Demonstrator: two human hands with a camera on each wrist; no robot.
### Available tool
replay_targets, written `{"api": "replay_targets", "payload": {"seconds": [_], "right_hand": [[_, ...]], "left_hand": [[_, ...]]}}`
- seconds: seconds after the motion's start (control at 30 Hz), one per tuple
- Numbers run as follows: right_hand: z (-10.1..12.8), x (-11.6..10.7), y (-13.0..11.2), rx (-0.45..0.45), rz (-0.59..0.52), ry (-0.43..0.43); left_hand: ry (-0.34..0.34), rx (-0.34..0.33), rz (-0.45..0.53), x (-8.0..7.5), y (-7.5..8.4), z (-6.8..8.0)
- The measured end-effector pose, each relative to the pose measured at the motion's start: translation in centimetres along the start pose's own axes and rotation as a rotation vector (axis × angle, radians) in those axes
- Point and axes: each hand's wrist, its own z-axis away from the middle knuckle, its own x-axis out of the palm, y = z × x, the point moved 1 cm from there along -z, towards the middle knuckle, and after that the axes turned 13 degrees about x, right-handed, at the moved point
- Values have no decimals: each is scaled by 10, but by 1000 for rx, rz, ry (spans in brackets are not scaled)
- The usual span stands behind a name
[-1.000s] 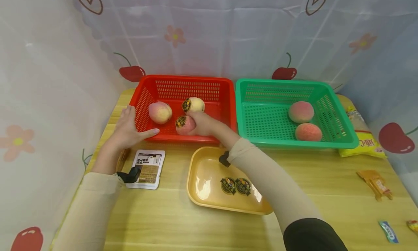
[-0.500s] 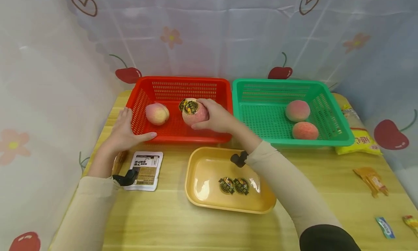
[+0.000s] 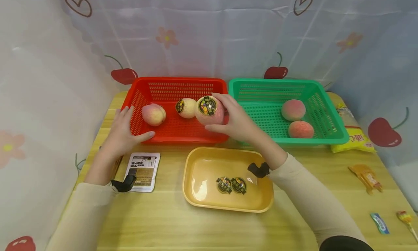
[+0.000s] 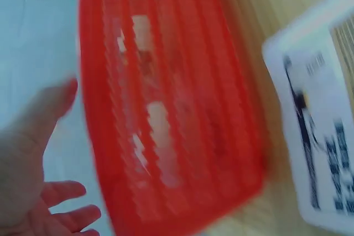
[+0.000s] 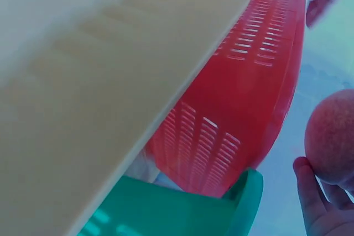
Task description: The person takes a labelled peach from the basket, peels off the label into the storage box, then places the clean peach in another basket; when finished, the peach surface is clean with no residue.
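Our right hand (image 3: 240,124) is raised, fingers curled in a grip, forearm angling up from the lower right. Our left hand (image 3: 122,131) lies flat, fingers straight, thumb out, both arms in beige sleeves.

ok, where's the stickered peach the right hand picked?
Head view: stickered peach held in the right hand over the red basket's right end, beside the green basket.

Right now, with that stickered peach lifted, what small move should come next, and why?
Probably bring the peach in the right hand down over the yellow tray and peel off its sticker: two stickers lie there already, and the green basket's peaches show none.
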Motion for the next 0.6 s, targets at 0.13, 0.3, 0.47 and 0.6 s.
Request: {"api": "replay_targets", "payload": {"seconds": [0.13,0.3,0.47,0.6], "right_hand": [[12,-4,-2,-23,16,42],[25,-5,-2,-57,51,73],[33,-4,-2,-131,88,101],[38,-3,-2,-149,154,125]], "left_hand": [[84,116,53,8,37,1],[187,312,155,30,98,3],[282,453,204,57,140,5],[363,488,244,68,155,0]]}}
